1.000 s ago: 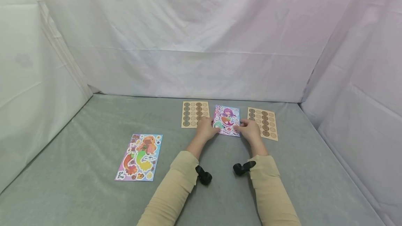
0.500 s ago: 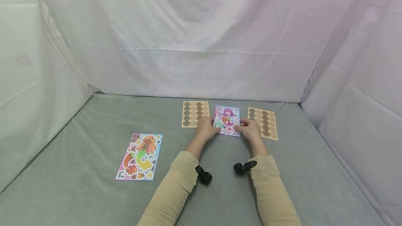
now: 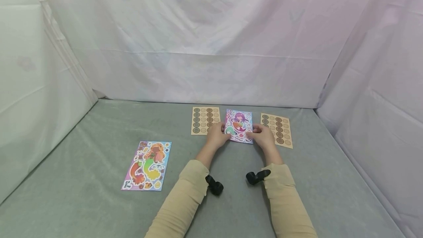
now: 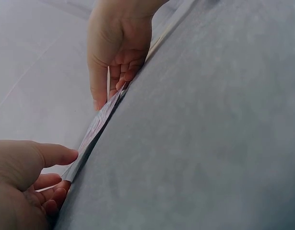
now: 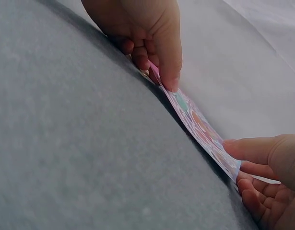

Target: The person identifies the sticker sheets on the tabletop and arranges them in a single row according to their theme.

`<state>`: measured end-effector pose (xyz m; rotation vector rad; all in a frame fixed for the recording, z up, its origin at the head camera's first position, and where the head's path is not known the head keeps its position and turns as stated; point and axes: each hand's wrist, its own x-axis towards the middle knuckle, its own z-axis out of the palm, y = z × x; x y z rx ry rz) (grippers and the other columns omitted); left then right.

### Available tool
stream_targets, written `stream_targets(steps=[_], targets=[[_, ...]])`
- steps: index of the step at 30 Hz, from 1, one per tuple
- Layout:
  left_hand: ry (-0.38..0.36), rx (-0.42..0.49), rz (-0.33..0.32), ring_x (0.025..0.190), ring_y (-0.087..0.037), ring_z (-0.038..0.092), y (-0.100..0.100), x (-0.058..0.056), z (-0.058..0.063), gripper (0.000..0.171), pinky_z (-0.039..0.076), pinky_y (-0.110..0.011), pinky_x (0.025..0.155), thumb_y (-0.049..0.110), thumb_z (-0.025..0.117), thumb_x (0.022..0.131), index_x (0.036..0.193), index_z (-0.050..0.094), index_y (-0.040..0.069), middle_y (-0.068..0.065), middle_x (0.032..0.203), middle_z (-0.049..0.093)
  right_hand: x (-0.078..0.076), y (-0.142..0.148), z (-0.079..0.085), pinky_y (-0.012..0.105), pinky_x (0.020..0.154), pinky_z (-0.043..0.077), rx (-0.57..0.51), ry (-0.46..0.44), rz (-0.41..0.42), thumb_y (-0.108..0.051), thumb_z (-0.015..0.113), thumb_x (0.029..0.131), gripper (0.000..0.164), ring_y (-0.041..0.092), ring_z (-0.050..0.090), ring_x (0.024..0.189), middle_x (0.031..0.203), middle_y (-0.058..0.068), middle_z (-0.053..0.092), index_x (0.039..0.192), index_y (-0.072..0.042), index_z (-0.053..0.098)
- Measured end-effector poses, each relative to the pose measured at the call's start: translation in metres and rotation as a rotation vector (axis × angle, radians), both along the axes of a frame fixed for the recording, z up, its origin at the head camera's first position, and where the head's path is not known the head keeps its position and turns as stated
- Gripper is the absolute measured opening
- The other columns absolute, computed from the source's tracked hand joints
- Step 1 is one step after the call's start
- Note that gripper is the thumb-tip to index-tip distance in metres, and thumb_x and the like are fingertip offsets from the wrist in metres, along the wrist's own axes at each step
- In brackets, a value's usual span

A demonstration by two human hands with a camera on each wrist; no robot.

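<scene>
A sticker sheet with a purple-haired mermaid [image 3: 239, 125] is held between both hands at the back middle of the grey table. My left hand [image 3: 216, 136] pinches its left edge, thumb on the printed face and fingers beneath. On the opposite edge my right hand [image 3: 263, 137] pinches in the same way. Both wrist views show the sheet [image 5: 200, 127] nearly edge-on, close over the table, with a thin dark gap under its near edge. In the left wrist view the left thumb [image 4: 61, 155] presses the sheet's top side.
Tan sheets with round stickers flank the hands: one on the left [image 3: 199, 120], one on the right [image 3: 285, 131], each partly behind a hand. A larger mermaid sticker sheet [image 3: 146, 166] lies at front left. White cloth [image 3: 205, 76] walls the table's back and sides.
The far edge of the mermaid sticker sheet has risen very slightly between the hands. Both hands keep the same place and hold, and the other sheets have not moved.
</scene>
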<state>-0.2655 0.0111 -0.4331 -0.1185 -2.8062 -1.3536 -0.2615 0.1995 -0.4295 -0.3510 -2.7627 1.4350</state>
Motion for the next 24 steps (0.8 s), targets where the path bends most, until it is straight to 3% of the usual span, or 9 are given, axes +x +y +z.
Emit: stream_targets(steps=[12,24], targets=[[-0.004,0.066,0.029,0.077,-0.015,0.054,0.0002,0.0008,0.0000,0.048,0.047,-0.026,0.066,0.013,0.077,0.080,0.124,0.059,0.004,-0.001,0.088,0.059,0.0004,-0.0021,0.0025,0.044,0.090,0.043,-0.035,-0.013,-0.021,-0.018,0.075,0.083,0.061,0.031,0.053,0.104,0.116,0.017,0.059,0.138,-0.006,0.050],[-0.013,0.114,0.047,0.070,-0.013,0.051,0.0004,0.0027,0.0011,0.048,0.043,-0.022,0.057,0.011,0.074,0.082,0.127,0.057,0.005,-0.001,0.081,0.056,0.0003,-0.0027,0.0041,0.033,0.073,0.043,-0.022,0.008,-0.016,-0.013,0.075,0.082,0.062,0.024,0.052,0.088,0.103,0.013,0.059,0.138,-0.005,0.049]])
